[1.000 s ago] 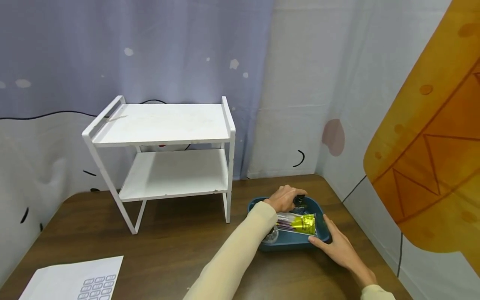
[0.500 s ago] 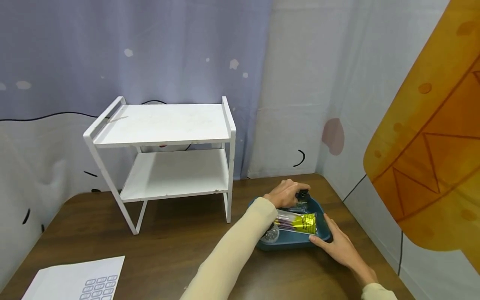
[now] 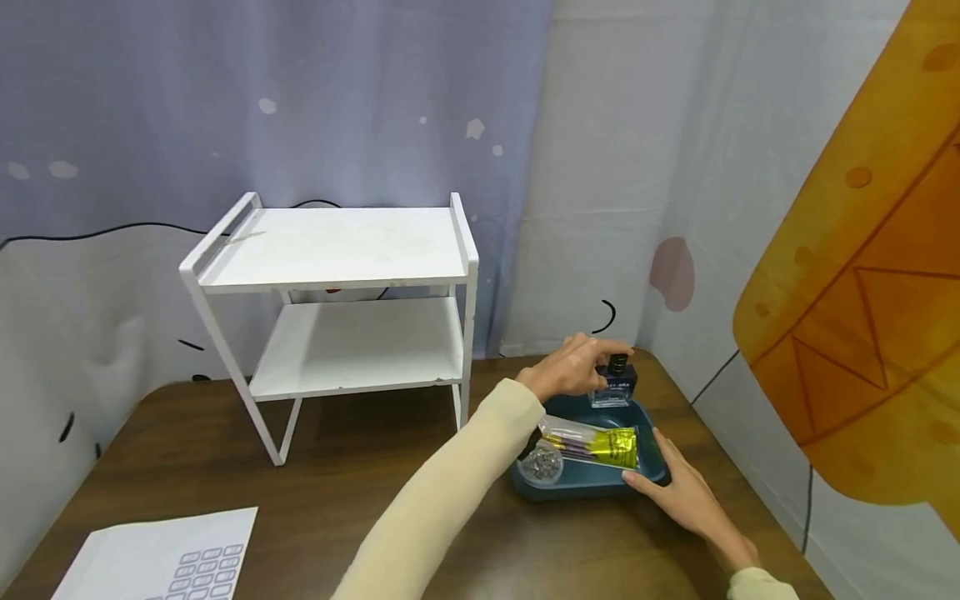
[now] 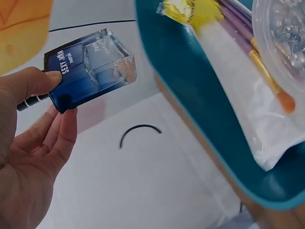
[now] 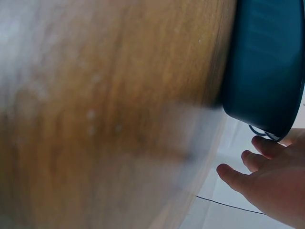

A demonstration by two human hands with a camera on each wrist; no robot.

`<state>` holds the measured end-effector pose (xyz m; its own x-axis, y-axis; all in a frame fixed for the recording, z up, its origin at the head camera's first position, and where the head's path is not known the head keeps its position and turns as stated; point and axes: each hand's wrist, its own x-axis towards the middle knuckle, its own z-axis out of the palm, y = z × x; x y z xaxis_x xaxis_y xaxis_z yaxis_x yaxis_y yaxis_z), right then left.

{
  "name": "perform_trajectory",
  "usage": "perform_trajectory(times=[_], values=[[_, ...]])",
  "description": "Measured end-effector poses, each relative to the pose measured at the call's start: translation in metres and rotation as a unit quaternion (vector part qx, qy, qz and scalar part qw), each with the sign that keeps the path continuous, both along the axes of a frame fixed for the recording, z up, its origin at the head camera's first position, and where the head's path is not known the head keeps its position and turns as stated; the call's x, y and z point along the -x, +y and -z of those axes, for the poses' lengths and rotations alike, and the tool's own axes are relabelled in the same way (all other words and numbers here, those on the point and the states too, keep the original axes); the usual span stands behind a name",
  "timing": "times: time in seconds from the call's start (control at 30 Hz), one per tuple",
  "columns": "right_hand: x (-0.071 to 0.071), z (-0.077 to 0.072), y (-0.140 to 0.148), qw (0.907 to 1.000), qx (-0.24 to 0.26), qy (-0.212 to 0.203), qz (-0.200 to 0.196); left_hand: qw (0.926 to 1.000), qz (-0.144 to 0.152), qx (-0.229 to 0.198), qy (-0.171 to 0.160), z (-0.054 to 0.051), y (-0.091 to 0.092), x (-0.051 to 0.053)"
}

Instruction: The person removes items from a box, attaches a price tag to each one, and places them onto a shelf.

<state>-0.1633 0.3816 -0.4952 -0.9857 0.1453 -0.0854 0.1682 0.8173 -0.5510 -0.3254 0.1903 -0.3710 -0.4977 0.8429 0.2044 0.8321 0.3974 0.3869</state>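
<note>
One dark-blue glass perfume bottle with a black cap (image 4: 90,69) is gripped by the thumb and fingers of my left hand (image 3: 570,367), raised near a teal plastic tray's (image 3: 570,493) far rim. Below those fingers, inside the tray, lie a clear packet of purple-handled brushes with a yellow end (image 3: 588,442) and a clear round container (image 3: 542,464). My right hand's (image 3: 681,493) fingers, extended, touch the tray's right end on the brown wooden tabletop (image 3: 322,508).
</note>
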Motion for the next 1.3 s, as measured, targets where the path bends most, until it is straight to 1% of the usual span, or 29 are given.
perform_trajectory(times=[0.17,0.3,0.53,0.7,0.77,0.83,0.93,1.0,1.1,1.2,1.3], values=[[0.001,0.0,0.0,1.0,0.002,0.004,-0.004,0.9996,0.021,-0.019,0.01,-0.01,-0.019,-0.007],[0.001,0.001,0.0,0.9999,0.004,0.015,-0.002,0.9988,0.033,-0.032,0.016,-0.016,-0.038,-0.014],[0.003,0.001,-0.002,0.9996,-0.001,0.027,-0.008,0.9968,0.042,-0.069,0.003,-0.021,-0.079,-0.029],[0.005,0.0,-0.001,0.9995,-0.006,0.03,-0.009,0.9962,0.04,-0.077,0.009,-0.024,-0.106,-0.041],[0.004,0.0,0.0,0.9995,-0.003,0.029,-0.009,0.9959,0.041,-0.08,0.011,-0.023,-0.117,-0.046],[0.004,0.001,0.001,0.9996,-0.002,0.028,-0.01,0.9957,0.041,-0.081,0.014,-0.021,-0.128,-0.05],[0.003,0.001,0.001,0.9996,0.0,0.024,-0.013,0.996,0.039,-0.077,0.021,-0.015,-0.146,-0.055],[0.002,0.001,0.001,0.9997,0.001,0.022,-0.014,0.9967,0.03,-0.073,0.018,-0.01,-0.157,-0.059],[0.003,0.0,0.002,0.9997,0.001,0.02,-0.015,0.9971,0.015,-0.074,0.008,-0.001,-0.175,-0.063],[0.003,0.0,0.002,0.9997,-0.001,0.02,-0.017,0.997,0.0,-0.076,0.012,0.009,-0.191,-0.065],[0.003,0.0,0.002,0.9997,-0.005,0.019,-0.018,0.9968,-0.009,-0.08,0.008,0.019,-0.207,-0.068]])
